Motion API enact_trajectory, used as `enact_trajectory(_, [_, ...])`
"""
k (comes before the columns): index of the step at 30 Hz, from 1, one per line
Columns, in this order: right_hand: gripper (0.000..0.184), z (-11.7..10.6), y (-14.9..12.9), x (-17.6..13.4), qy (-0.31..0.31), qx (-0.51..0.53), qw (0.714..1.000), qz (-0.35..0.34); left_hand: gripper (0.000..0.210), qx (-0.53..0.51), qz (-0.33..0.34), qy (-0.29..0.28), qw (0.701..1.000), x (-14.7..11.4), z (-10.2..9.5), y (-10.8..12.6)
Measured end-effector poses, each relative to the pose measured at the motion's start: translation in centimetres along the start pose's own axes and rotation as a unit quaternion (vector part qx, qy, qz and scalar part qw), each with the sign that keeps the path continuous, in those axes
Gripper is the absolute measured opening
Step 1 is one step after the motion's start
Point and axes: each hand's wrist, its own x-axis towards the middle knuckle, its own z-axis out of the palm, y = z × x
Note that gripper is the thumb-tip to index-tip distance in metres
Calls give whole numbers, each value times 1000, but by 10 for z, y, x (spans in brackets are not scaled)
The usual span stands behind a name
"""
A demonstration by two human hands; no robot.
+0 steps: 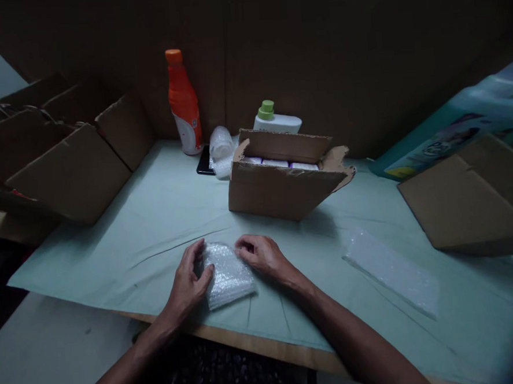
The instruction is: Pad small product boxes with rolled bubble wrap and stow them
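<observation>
A folded piece of bubble wrap (230,277) lies flat on the cloth near the table's front edge. Along its left side, my left hand (191,280) holds it, thumb on top and fingers at the edge. My right hand (262,255) is curled, its fingertips pinched at the upper right corner of the wrap. Whether anything lies inside the wrap cannot be made out. Just beyond my hands stands an open cardboard box (278,190) with several white and purple packs (275,163) in it.
To the right lies a flat bubble wrap strip (392,273). Cardboard boxes stand left (70,174) and right (469,196). At the back are an orange bottle (184,103), rolled bubble wrap (221,148), a dark phone (204,161), a green-capped white bottle (278,123) and a teal jug (447,125).
</observation>
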Motion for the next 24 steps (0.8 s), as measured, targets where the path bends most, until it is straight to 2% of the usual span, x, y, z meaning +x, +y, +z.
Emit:
enact_trajectory(3, [11, 1, -6, 2, 15, 7, 1000, -15, 59, -51, -24, 10, 998, 2, 5, -3])
enact_trajectory(5, [11, -4, -12, -1, 51, 33, 998, -30, 64, -82, -31, 32, 996, 3, 7, -4])
enact_trajectory(8, [15, -18, -27, -9, 122, 156, 978, -68, 84, -130, -33, 41, 990, 3, 6, -6])
enact_trajectory(11, [17, -32, -40, -15, 148, 247, 953, -92, 99, -144, -45, 14, 989, 3, 6, -5])
enact_trajectory(13, [19, -36, -46, -16, 143, 278, 946, -90, 94, -126, -51, -14, 991, 3, 6, 0])
enact_trajectory(14, [20, -36, -47, -17, 135, 299, 941, -86, 83, -109, -40, -28, 993, 3, 5, 4])
enact_trajectory(16, [25, -36, -50, -18, 113, 356, 924, -76, 50, -67, 17, -41, 997, 5, 0, 15])
enact_trajectory(18, [28, -39, -54, -22, 89, 414, 903, -69, 23, -28, 81, -7, 996, 10, -11, 30])
enact_trajectory(21, [31, -55, -58, -32, 90, 462, 880, -66, 17, 54, 158, 79, 983, 17, -30, 58])
enact_trajectory(23, [36, -70, -53, -39, 117, 449, 883, -65, 18, 128, 235, 80, 960, 16, -34, 72])
enact_trajectory(24, [39, -77, -45, -42, 133, 433, 890, -59, 21, 160, 277, 54, 946, 14, -31, 76])
